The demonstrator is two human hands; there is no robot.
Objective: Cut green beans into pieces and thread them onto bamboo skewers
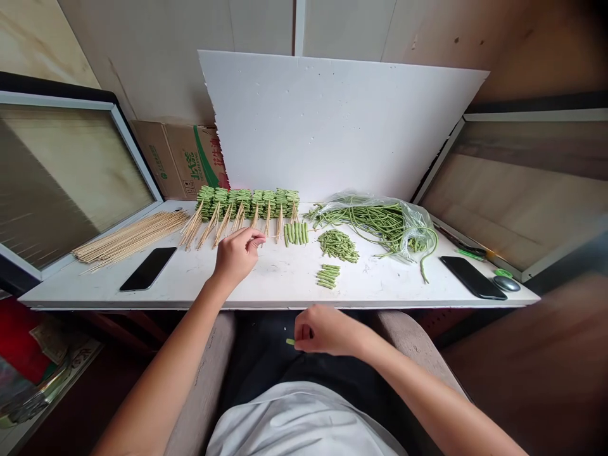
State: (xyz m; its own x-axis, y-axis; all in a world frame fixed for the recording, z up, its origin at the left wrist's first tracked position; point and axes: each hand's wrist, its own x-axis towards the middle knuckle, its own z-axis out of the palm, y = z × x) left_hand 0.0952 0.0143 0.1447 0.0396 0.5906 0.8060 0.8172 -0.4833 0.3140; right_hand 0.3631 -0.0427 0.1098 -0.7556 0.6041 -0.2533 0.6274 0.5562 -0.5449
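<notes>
From the head camera, we look down at a white table (pixel 266 285). Our right hand (pixel 325 330) sits low, past the table edge and above our dark trousers, its fingers (pixel 304 323) clamped on a short green bean piece (pixel 290 342). Our left hand (pixel 237 256) hovers over the table, just in front of a row of bamboo skewers threaded with bean pieces (pixel 247 206); its fingers (pixel 259 238) are together, and we cannot tell whether they hold anything. To the right lie a small row of cut beans (pixel 296 233), a heap of cut beans (pixel 338 246), and a plastic bag of long green beans (pixel 375 225). Farther left lies a bundle of bare skewers (pixel 130 237) beside a black smartphone (pixel 148 268). An upright white foam board (pixel 332 120) stands behind everything.
</notes>
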